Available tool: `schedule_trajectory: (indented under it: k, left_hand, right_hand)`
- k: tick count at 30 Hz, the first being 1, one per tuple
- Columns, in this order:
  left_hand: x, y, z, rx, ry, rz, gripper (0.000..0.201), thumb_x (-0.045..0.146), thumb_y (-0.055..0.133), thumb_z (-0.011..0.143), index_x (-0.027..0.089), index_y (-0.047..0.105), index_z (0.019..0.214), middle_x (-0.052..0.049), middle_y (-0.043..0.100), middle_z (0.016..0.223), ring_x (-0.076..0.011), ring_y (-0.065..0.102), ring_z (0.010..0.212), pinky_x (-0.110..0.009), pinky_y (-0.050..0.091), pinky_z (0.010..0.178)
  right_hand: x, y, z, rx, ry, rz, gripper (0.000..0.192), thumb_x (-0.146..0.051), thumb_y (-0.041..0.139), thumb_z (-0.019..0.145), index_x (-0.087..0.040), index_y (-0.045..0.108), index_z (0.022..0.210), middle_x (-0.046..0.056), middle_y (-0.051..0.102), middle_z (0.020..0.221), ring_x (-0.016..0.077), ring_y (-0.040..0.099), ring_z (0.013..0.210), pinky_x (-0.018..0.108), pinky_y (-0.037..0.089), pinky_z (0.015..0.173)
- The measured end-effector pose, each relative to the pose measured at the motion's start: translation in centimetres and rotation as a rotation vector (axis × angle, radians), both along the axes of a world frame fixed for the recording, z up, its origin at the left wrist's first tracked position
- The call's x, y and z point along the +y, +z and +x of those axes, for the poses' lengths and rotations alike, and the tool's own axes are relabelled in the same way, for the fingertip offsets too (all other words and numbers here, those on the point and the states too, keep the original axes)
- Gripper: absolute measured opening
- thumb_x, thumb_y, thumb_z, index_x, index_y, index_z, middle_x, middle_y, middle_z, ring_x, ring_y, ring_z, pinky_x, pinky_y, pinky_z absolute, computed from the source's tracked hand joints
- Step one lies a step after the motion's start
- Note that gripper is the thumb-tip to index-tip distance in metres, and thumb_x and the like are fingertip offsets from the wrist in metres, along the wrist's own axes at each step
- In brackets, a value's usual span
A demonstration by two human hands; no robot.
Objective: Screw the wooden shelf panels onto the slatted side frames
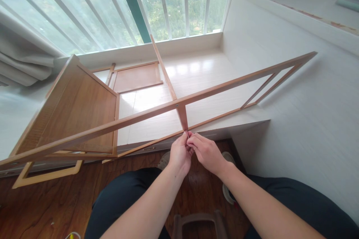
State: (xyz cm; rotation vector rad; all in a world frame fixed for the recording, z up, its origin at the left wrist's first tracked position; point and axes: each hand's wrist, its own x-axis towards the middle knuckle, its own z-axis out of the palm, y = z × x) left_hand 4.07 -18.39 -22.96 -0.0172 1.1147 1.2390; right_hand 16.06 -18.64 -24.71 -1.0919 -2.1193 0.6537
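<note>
A light wooden frame [224,84] of thin bars lies tilted across a white window ledge [204,71]. A short cross bar [182,115] runs down from its long top rail to the lower rail. My left hand [179,155] and my right hand [206,151] meet at the bottom end of that cross bar, fingertips pinched together at the joint. Whatever small part sits between the fingers is hidden. A brown panel with a woven side [75,112] stands attached at the frame's left end.
A second flat wooden panel [137,76] lies on the ledge near the window bars [168,3]. A white wall [294,93] rises on the right, a curtain [22,56] hangs at left. Dark wood floor [56,201] and a stool top [199,220] sit below my knees.
</note>
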Motion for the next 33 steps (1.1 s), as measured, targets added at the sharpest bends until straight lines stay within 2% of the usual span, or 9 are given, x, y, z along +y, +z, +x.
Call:
schedule_trajectory:
  k: [11,21,33]
  left_hand:
    - [-0.2,-0.6,-0.1,0.033,0.001,0.016,0.019,0.029,0.074,0.087,0.010,0.074,0.089,-0.004,0.068,0.072,-0.0078,0.055,0.055,-0.019,0.042,0.052]
    - [-0.3,-0.3,0.2,0.048,0.034,0.011,0.017,0.027,0.072,0.087,0.009,0.073,0.087,-0.005,0.070,0.077,-0.0097,0.061,0.063,-0.020,0.047,0.059]
    - [-0.7,-0.6,0.5,0.129,0.070,0.028,0.013,0.023,0.075,0.081,0.010,0.072,0.080,-0.004,0.069,0.076,-0.0109,0.062,0.070,-0.022,0.050,0.071]
  right_hand:
    - [-0.2,-0.3,-0.2,-0.005,-0.006,0.004,0.019,-0.016,0.047,0.102,-0.023,0.064,0.101,0.006,0.069,0.100,0.0183,0.066,0.093,0.027,0.051,0.083]
    - [-0.4,-0.2,-0.4,0.001,0.001,-0.013,0.017,-0.017,0.048,0.103,-0.022,0.064,0.104,0.007,0.070,0.106,0.0193,0.067,0.103,0.030,0.053,0.092]
    - [-1.3,-0.6,-1.4,0.000,-0.036,-0.064,0.015,-0.013,0.051,0.097,-0.021,0.063,0.095,0.007,0.070,0.098,0.0205,0.067,0.091,0.030,0.051,0.083]
